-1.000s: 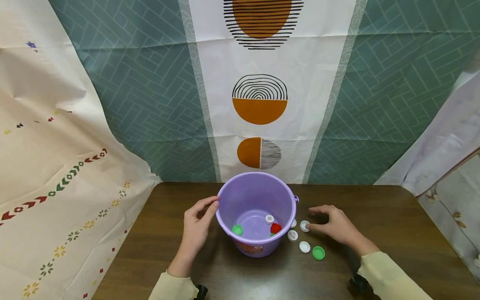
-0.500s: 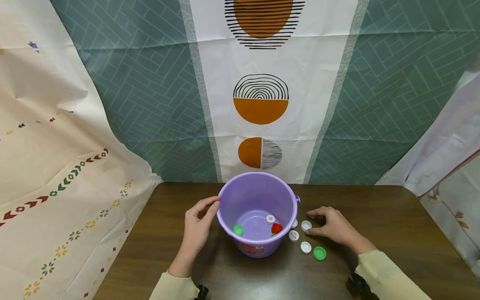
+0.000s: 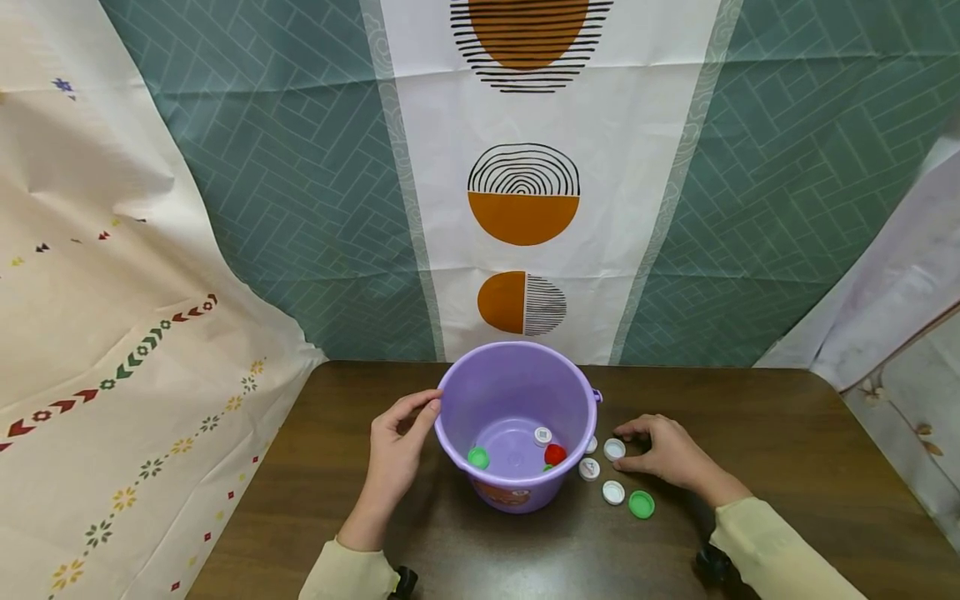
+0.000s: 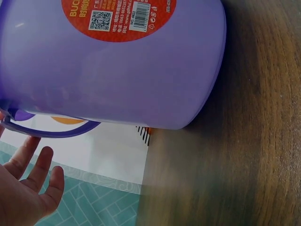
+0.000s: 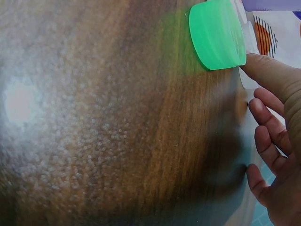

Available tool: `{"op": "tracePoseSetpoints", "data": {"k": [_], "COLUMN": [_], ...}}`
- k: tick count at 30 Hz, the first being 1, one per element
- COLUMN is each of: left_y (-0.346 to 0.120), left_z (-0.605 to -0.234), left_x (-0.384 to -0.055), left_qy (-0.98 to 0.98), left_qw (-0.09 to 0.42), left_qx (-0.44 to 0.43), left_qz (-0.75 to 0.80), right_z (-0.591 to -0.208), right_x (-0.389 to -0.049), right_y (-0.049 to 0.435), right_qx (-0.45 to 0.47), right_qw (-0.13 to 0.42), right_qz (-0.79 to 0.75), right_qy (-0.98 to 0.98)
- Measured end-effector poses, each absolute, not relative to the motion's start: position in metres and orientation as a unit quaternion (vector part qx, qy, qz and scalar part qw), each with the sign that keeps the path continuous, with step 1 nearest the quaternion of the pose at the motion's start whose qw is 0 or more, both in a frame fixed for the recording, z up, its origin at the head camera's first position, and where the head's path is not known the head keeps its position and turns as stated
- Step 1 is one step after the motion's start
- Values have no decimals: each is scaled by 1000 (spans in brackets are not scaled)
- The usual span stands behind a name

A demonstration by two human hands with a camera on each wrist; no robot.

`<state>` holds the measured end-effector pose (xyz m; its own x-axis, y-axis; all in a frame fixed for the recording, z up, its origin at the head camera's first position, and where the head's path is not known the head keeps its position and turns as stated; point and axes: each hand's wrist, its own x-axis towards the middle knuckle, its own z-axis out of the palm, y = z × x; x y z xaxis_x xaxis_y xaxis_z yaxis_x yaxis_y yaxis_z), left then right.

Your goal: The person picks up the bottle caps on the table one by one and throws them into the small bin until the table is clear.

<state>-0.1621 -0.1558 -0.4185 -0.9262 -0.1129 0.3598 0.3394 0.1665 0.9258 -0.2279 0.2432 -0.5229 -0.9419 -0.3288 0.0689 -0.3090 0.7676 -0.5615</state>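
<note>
Your bucket [image 3: 513, 379] was smooth, glossy plastic, your bottle caps [image 3: 641, 504] looked plastic, your tabletop [image 3: 517, 554] shiny grained wood, the curtain [image 3: 300, 208] creased cloth.

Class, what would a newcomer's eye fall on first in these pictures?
Probably the purple bucket on the brown table, with the left hand at its rim. Next, perhaps, the red object inside it, then the green cap right of the bucket, near the right hand.

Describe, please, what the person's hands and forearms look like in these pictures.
The left hand and right hand are ungloved. The left sleeve and right sleeve are plain pale yellow, ending near the wrists. A black object shows beside the left cuff, its details unclear.
</note>
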Motion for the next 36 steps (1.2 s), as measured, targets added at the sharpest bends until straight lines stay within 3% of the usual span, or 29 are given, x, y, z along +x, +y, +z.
{"op": "tracePoseSetpoints", "data": {"k": [36], "left_y": [-157], "left_z": [-420], "left_x": [-161], "left_qy": [-735], "left_qw": [173], "left_qx": [-82], "left_qz": [-651], "right_z": [-512], "right_x": [-222], "right_y": [248], "right_qx": [-152], "right_qw": [23], "right_qz": [-367], "right_qy": [918]}}
